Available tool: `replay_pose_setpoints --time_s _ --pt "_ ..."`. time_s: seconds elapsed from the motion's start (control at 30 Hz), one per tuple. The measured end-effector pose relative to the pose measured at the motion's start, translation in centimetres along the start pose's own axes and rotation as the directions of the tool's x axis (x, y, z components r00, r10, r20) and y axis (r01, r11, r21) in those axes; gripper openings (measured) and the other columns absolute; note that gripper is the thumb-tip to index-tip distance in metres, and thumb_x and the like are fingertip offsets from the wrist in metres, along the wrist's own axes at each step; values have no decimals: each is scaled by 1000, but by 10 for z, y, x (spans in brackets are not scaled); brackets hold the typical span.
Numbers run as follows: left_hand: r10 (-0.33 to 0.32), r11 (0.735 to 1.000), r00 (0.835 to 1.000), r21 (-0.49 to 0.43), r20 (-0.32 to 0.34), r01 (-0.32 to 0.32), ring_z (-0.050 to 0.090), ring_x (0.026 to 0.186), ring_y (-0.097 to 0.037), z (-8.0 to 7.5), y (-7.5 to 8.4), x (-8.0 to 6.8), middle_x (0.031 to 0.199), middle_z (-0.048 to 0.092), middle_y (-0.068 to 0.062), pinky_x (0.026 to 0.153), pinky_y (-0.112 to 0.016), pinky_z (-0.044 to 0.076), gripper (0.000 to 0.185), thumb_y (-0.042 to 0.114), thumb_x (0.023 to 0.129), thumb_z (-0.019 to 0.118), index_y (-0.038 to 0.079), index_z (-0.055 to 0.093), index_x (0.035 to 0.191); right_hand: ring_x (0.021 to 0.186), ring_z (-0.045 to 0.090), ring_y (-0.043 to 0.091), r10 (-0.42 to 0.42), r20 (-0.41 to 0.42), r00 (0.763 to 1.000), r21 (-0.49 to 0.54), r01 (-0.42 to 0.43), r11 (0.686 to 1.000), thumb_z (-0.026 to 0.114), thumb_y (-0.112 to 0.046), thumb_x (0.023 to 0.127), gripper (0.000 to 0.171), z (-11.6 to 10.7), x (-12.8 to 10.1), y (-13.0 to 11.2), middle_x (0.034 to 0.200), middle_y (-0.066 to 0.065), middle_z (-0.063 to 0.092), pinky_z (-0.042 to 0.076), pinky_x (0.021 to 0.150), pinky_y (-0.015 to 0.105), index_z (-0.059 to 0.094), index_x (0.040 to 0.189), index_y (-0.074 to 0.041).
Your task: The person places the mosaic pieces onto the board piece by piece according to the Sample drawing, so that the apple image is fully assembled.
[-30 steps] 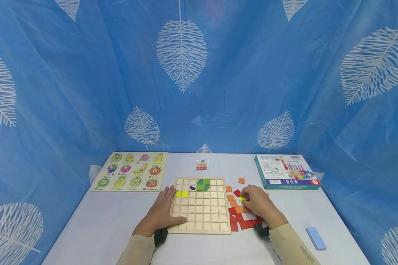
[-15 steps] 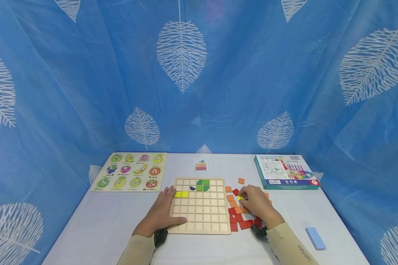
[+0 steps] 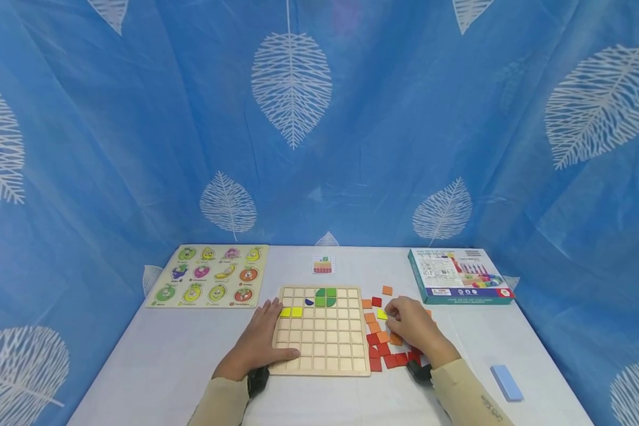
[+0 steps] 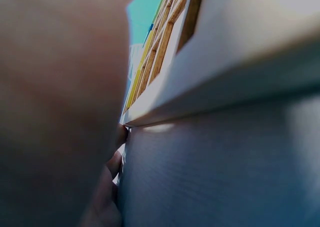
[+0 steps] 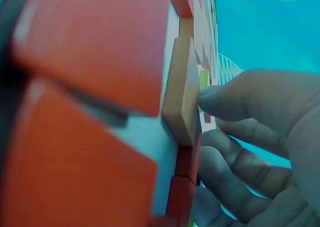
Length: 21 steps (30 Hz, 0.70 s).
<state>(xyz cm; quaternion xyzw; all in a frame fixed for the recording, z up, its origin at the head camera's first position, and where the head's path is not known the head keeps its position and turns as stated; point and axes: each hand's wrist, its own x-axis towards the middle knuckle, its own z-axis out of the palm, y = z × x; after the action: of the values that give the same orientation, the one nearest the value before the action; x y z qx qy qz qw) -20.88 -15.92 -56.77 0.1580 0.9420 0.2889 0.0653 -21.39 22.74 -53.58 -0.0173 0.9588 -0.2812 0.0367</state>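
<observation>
Yellow tile (image 3: 381,314) pinched by right hand (image 3: 412,325).

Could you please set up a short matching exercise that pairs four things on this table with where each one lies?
Things:
1. fruit puzzle board
2. teal box
3. light blue block
4. small pattern card

Places:
A. near right part of the table, beside the right sleeve
B. far left part of the table
C. just beyond the far edge of the wooden grid board
D. far right part of the table

Pairs: 1-B, 2-D, 3-A, 4-C
</observation>
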Motion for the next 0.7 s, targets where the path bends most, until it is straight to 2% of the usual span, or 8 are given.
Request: replay_pose_setpoints --time_s 0.13,0.37,0.57,0.7 --pt "-2 1000 1000 12 3 2 15 158 -35 1 0 0 171 26 -17 126 -53 15 130 78 70 80 2 32 164 93 60 21 -34 0 999 -5 34 999 88 -14 86 27 2 3 1 101 2 66 59 93 46 76 110 -8" --pt "-5 1000 1000 7 2 5 14 158 -35 1 0 0 171 25 -16 126 -53 14 130 77 70 81 3 32 164 88 58 19 -104 2 995 5 104 995 88 -12 86 23 5 10 -2 97 -1 65 60 87 42 76 106 -8" --pt "0 1000 1000 0 -3 0 16 158 -36 1 0 1 170 27 -17 126 -55 16 129 76 70 81 2 33 163 88 58 20 -96 37 995 14 96 995 83 -6 89 17 6 14 -6 95 -1 64 59 85 40 76 104 -8" --pt "-19 1000 1000 3 7 19 13 159 -34 1 -2 1 171 25 -14 126 -55 16 131 80 69 79 4 31 165 88 57 20 -90 55 994 18 89 996 82 -5 90 16 5 14 -6 95 0 62 58 84 38 74 104 -8"
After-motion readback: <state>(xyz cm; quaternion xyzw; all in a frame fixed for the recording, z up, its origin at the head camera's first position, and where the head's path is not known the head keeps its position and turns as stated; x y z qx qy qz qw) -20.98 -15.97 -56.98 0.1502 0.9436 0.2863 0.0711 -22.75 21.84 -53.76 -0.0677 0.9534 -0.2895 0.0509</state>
